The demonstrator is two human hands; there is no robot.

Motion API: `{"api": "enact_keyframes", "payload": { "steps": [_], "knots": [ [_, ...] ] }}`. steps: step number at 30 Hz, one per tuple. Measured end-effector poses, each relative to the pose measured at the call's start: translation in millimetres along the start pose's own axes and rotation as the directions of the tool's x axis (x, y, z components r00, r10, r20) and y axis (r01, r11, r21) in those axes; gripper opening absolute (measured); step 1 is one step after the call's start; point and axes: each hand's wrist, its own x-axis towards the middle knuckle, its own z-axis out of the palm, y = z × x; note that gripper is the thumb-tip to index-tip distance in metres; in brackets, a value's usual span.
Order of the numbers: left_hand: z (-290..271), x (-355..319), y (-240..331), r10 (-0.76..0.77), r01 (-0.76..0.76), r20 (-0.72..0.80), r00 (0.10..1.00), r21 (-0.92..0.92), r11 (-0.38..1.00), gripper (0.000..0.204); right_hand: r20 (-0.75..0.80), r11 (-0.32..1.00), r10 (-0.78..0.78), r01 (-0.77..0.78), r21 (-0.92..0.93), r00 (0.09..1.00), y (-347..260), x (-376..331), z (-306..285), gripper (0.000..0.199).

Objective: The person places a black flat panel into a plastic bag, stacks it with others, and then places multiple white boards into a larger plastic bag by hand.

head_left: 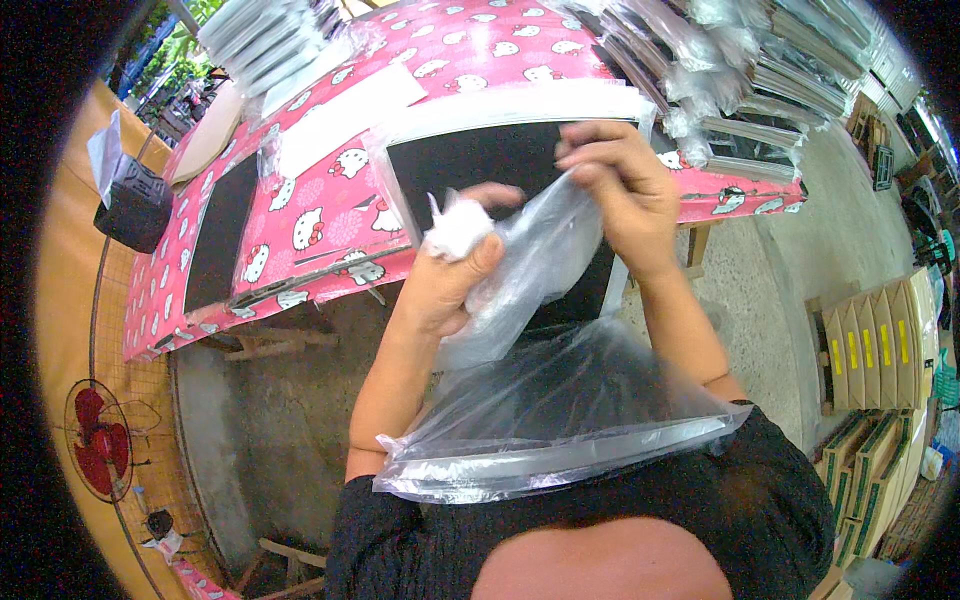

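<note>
Clear plastic bag (pixel 580 385) between chest and pink worktop (pixel 325 215), a flat thing's pale edge (pixel 560 458) showing through; right hand (pixel 635 200), grip pinching its film; left hand (pixel 450 275), grip closed round white wad (pixel 460 232), film alongside; far left, black box (pixel 137 210), white sheet (pixel 104 152) poking out

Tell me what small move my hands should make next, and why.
Probably ease the right hand outward to spread the clear plastic film: it hangs creased between that hand's pinch and the left hand, which holds a crumpled white wad.
</note>
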Motion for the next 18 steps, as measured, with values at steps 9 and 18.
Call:
{"api": "enact_keyframes", "payload": {
  "steps": [9,18],
  "knots": [
    [-54.7,-10.0,3.2,-0.150,0.165,0.206,0.967,-0.058,0.985,0.025,0.783,0.623,0.144,-0.670,0.403,0.605,3.3,-29.1,-43.0,0.016],
    [-77.1,-19.2,-9.5,0.288,-0.340,-0.480,0.829,-0.022,0.940,0.031,0.932,0.553,0.091,-0.796,0.246,0.352,41.7,-67.8,-59.8,0.023]
  ]
}}
